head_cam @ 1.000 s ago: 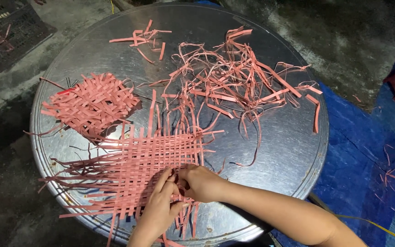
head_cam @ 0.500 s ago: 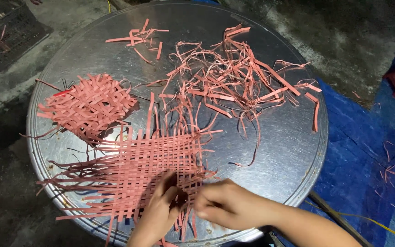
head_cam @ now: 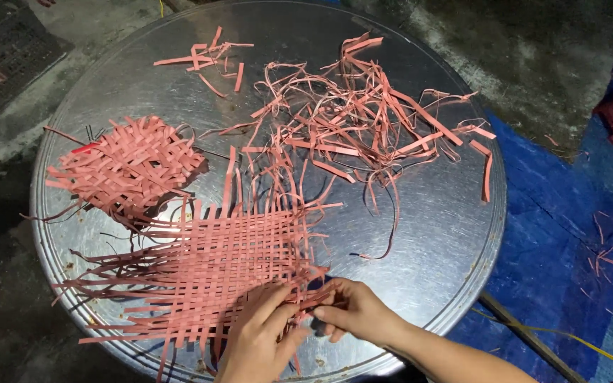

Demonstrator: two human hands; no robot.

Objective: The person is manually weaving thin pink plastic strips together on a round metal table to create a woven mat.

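Compared with half a second back, the right hand (head_cam: 352, 312) has slid left again and now meets the left hand (head_cam: 257, 337) at the near right corner of the woven mat (head_cam: 214, 273). Right grip is pinching a pink strip end (head_cam: 317, 296) sticking out of that corner; left fingers lie flat and spread, pressing the weave down just beside it. The mat's a loose pink lattice, strips poking out on all sides, sitting at the near edge of the round metal counter (head_cam: 434, 234). A smaller woven piece (head_cam: 129, 163) and loose strips (head_cam: 349, 120) lie farther back.
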